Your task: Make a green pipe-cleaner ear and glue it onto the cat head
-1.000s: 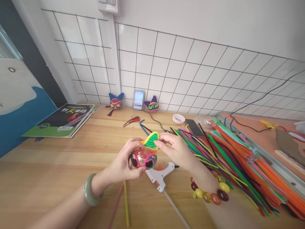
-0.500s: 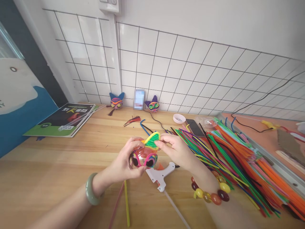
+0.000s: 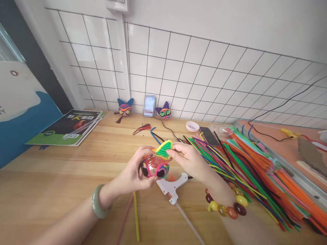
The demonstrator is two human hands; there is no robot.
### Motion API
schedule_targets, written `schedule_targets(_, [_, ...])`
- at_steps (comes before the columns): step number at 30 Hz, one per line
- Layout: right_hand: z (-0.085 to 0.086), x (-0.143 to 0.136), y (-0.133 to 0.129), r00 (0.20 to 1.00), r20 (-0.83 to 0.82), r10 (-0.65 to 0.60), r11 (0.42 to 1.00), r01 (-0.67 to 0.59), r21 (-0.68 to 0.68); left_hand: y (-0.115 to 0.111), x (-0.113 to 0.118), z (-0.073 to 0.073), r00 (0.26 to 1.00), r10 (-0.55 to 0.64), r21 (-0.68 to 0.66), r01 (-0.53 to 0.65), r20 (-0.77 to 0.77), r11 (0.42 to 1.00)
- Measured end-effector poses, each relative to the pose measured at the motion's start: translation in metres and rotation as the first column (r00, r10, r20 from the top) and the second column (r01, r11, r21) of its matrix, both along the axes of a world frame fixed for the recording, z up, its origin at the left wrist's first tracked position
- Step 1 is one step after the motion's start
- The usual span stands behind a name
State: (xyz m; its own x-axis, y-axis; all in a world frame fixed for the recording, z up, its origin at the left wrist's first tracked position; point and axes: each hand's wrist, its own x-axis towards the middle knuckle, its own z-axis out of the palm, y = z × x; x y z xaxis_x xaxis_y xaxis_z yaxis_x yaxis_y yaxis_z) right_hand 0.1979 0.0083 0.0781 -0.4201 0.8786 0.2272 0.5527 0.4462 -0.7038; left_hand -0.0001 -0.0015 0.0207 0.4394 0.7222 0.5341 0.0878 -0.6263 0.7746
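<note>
My left hand [image 3: 141, 168] is wrapped round a clear plastic ball [image 3: 154, 163] decorated as an animal head, with pink-rimmed dark eyes and multicoloured pipe cleaner at its side. On top of the ball stands a green pipe-cleaner ear [image 3: 164, 149] edged in yellow. My right hand [image 3: 187, 159] pinches this ear at its right side between thumb and fingers. Part of an orange-yellow piece shows behind the left fingers; the rest of it is hidden. Just below the ball, a white hot glue gun [image 3: 173, 187] lies on the table with a glue stick [image 3: 190, 223] trailing from it.
Bundles of coloured pipe cleaners [image 3: 255, 177] cover the right side. Two finished animal heads, one blue-eared [image 3: 125, 108] and one purple-eared [image 3: 165, 111], stand by the wall beside a propped phone [image 3: 149, 105]. A pink bowl [image 3: 192, 126], dark phone [image 3: 208, 136] and magazine [image 3: 74, 126] lie around.
Almost nothing differs. Both hands keep their hold on the ball and its ear, and the view has shifted very slightly.
</note>
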Motion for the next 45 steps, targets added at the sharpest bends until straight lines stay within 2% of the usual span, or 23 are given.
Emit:
schedule_targets(5, [-0.0001,0.0003,0.0005,1.0,0.004,0.012,1.0,-0.012,0.006,-0.0022,0.0022,0.0002,0.998,-0.004,-0.074,0.009,0.067,0.997])
schedule_targets(8, [0.0002,0.0004,0.0007,1.0,0.013,0.011,1.0,-0.011,0.014,-0.0035,0.0024,0.0026,0.998,0.009,-0.109,-0.003,0.057,0.994])
schedule_targets(15, [0.001,-0.0001,0.0002,1.0,0.01,0.002,1.0,-0.002,0.02,-0.0016,0.0009,0.0082,0.996,0.068,-0.002,-0.068,-0.049,0.998])
schedule_targets(22, [0.0006,0.0002,0.0004,1.0,0.013,0.002,1.0,-0.002,0.015,-0.0003,0.0005,0.0035,0.997,0.059,0.042,-0.057,-0.052,0.997])
schedule_targets(38, [0.0016,0.0003,-0.0008,1.0,0.027,-0.004,1.0,0.003,0.021,-0.0003,-0.0003,0.0031,0.998,0.05,0.034,-0.049,-0.042,0.998])
schedule_targets(45, [0.0019,-0.0006,-0.0011,1.0,0.012,0.003,1.0,-0.004,0.021,0.0001,0.0002,0.0009,1.0,0.02,0.023,-0.02,0.009,1.0])
